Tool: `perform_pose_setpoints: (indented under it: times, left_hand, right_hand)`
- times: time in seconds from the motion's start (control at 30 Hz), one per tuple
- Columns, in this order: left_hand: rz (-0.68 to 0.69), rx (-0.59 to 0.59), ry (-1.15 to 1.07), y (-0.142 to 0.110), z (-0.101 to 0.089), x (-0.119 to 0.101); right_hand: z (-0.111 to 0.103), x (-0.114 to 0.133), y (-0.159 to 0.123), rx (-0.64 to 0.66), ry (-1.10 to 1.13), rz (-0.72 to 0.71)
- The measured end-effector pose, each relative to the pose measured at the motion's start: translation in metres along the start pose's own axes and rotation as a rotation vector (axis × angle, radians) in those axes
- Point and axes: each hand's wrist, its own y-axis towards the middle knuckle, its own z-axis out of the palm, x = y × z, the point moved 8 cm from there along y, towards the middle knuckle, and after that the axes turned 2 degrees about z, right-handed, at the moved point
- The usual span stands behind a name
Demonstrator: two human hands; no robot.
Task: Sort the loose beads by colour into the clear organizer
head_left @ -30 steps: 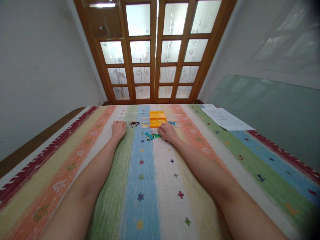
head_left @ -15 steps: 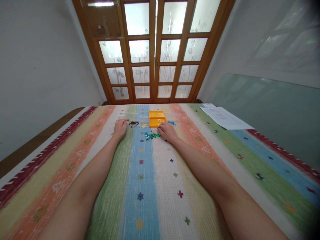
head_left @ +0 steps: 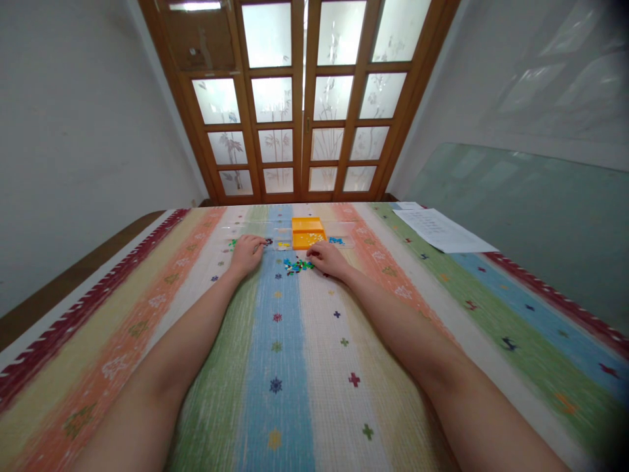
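Note:
My left hand (head_left: 249, 253) hovers over the clear containers, partly covering the dark red pieces (head_left: 268, 242). Its fingers are loosely bent and slightly apart, with nothing visible in them. At the right edge of a small mixed pile (head_left: 297, 266) of blue, green, white and dark pieces is my right hand (head_left: 328, 257). The fingertips there are drawn together; anything between them is too small to make out. Just behind the pile stands an open orange box (head_left: 308, 225) with pale pieces inside. Green pieces (head_left: 232, 244) show left of my left hand.
Yellow pieces (head_left: 284, 245) lie left of the orange box, blue pieces (head_left: 336, 240) to its right. Sheets of paper (head_left: 442, 229) rest at the far right of the striped tablecloth (head_left: 275, 347). Glass-paned wooden doors (head_left: 304, 98) stand beyond the table.
My left hand has moved right, now covering much of the dark red pieces and exposing the green ones. My right hand has shifted slightly left by the pile.

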Motion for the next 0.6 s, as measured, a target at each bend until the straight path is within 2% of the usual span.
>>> perform_pose_setpoints:
  times: [0.17, 0.6]
  left_hand:
    - [0.079, 0.051, -0.001, -0.002, 0.004, -0.022]
    - [0.262, 0.14, -0.006, -0.008, 0.02, -0.064]
  right_hand:
    - [0.006, 0.011, -0.002, 0.085, 0.008, -0.027]
    - [0.015, 0.013, 0.001, 0.079, 0.008, -0.039]
